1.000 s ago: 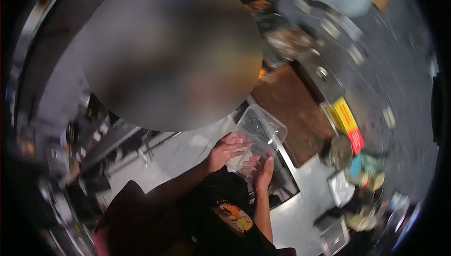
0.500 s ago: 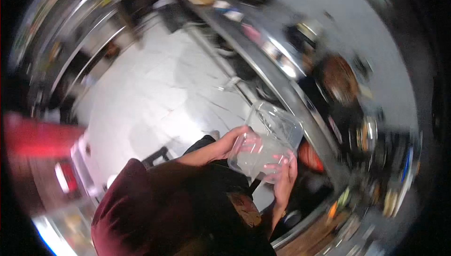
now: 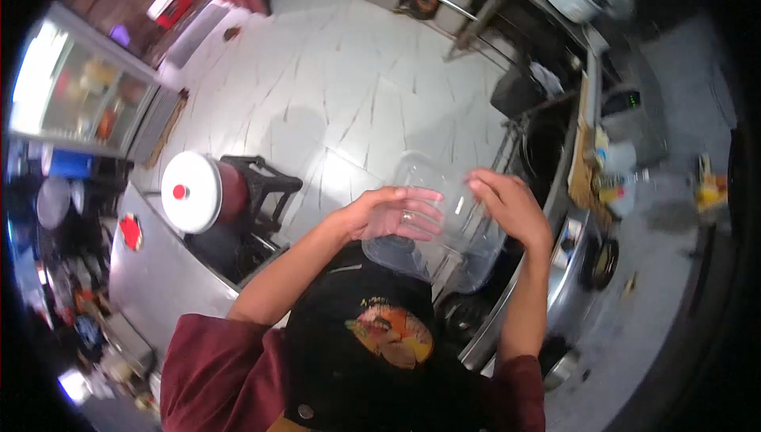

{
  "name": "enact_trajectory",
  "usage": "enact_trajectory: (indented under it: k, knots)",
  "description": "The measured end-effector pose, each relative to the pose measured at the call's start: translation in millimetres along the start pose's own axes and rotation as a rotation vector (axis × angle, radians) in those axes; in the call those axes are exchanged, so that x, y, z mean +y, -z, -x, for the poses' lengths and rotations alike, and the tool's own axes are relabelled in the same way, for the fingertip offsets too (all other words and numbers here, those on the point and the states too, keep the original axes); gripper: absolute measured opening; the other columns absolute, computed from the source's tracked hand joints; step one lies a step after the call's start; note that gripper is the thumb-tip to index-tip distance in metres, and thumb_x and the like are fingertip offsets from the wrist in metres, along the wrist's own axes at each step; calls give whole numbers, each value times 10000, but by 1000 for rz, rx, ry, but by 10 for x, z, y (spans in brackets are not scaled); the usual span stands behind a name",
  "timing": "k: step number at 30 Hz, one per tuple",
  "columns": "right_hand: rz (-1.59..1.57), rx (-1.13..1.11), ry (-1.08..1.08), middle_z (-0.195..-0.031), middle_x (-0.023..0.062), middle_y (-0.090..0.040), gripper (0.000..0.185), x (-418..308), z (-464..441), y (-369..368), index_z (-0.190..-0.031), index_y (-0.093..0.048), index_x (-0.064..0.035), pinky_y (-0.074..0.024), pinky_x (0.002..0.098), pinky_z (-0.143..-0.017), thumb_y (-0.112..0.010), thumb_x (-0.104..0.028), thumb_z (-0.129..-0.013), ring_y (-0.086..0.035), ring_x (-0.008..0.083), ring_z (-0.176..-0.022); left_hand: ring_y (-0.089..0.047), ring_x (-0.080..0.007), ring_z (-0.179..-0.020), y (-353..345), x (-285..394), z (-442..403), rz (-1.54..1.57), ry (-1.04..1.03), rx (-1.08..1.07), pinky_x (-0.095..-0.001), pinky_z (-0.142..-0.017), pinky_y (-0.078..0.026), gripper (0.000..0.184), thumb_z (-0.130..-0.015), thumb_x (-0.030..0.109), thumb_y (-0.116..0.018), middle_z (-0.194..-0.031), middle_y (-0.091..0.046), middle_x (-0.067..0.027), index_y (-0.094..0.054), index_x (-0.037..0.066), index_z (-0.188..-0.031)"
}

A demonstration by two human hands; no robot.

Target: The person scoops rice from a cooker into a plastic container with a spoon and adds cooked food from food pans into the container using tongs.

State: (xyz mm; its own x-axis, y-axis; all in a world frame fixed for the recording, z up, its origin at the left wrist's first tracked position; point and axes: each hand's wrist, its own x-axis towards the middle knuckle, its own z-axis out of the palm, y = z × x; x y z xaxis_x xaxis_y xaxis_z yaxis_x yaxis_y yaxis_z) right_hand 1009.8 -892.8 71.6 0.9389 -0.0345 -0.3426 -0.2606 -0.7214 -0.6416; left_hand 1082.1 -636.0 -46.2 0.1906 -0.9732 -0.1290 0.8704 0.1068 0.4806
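Observation:
A clear plastic container (image 3: 468, 254) is held in front of my dark apron (image 3: 349, 313). My left hand (image 3: 400, 214) is on its left side, with the fingers showing through or against the clear plastic. On the upper right, my right hand (image 3: 507, 200) grips the container's edge between thumb and fingers. The container is tilted, and its see-through walls make its exact outline and any lid hard to tell.
A red pot with a white lid (image 3: 192, 193) stands on a black stool (image 3: 273, 186) at the left. Near it is a metal table (image 3: 158, 281). A glass-door fridge (image 3: 83, 87) stands upper left; a metal counter (image 3: 567, 254) runs along the right.
The view has swung round from the work counter to the tiled floor, pot and fridge. My right hand has moved from the container's lower right up to its upper edge. The container stays held.

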Motion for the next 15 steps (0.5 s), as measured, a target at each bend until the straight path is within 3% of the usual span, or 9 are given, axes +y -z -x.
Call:
enact_trajectory:
  k: [2,4,6,8,9,11,12,13,15]
  knots:
    - [0,-93,105,-919,176,-728,332,8,-649,11,-1161,-695,-21,-526,386,-756,-567,-302,-1041,-711,297,-845,-633,-373,-1207,265,-6,-35,178,-125,18,-575,-1086,-475,850,-896,552,-648,-1350,-608,-233,-470,-30,-1490]
    - [-256,-201,178,-1007,125,-743,402,-94,-1278,-9,-1223,-687,-11,-530,344,-746,-569,-357,-1055,-701,223,-858,-667,-347,-1114,442,68,64,319,-278,281,-543,-1030,-524,712,-919,449,-630,-1275,-654,-213,-532,-48,-1421]
    - [-216,-275,201,-1088,88,-729,437,-554,-1519,-41,-1279,-673,-22,-536,312,-764,-564,-387,-1065,-686,186,-917,-694,-280,-981,356,94,401,436,-512,457,-449,-892,-590,504,-943,261,-638,-1151,-691,-161,-582,-46,-1338]
    - [-314,-97,174,-1114,94,-731,443,-728,-1877,-289,-1320,-659,-36,-544,318,-802,-578,-384,-1058,-690,193,-965,-703,-261,-919,67,155,971,-73,-695,888,-416,-857,-584,475,-921,223,-715,-1131,-695,-153,-601,-20,-1314]
    - [-294,-172,221,-1114,94,-731,443,-773,-2075,-406,-1320,-659,-36,-544,318,-802,-578,-384,-1058,-690,193,-965,-707,-254,-907,-8,104,1216,-579,-659,1275,-403,-848,-574,575,-832,257,-825,-1104,-701,-145,-612,-17,-1290]
    - [-230,-238,177,-1129,130,-735,434,-833,-2450,-662,-1307,-663,-37,-549,337,-840,-593,-375,-1044,-700,230,-996,-703,-239,-930,-428,138,1745,-1360,-576,1837,-376,-873,-563,690,-753,295,-877,-1083,-702,-135,-608,-27,-1301]
    - [-229,-285,194,-1129,130,-735,434,-772,-2705,-998,-1307,-663,-37,-549,337,-840,-593,-375,-1044,-700,230,-996,-698,-234,-946,-486,97,2028,-1395,-553,1988,-372,-882,-560,754,-702,301,-896,-1078,-697,-140,-599,-46,-1303]
    - [-26,-337,355,-1099,122,-731,413,-657,-2910,-1280,-1287,-661,-29,-544,325,-820,-589,-357,-1048,-692,199,-966,-698,-283,-970,-516,-67,2208,-1134,-601,2086,-380,-883,-558,750,-719,280,-874,-1098,-685,-180,-601,-42,-1339]
    - [207,-444,597,-1048,142,-726,373,-729,-3114,-1901,-1255,-658,-18,-545,333,-803,-619,-314,-1030,-694,190,-948,-685,-203,-953,-341,-557,2612,-185,-1169,1881,-344,-872,-569,739,-815,318,-791,-1136,-660,-95,-547,-2,-1435]
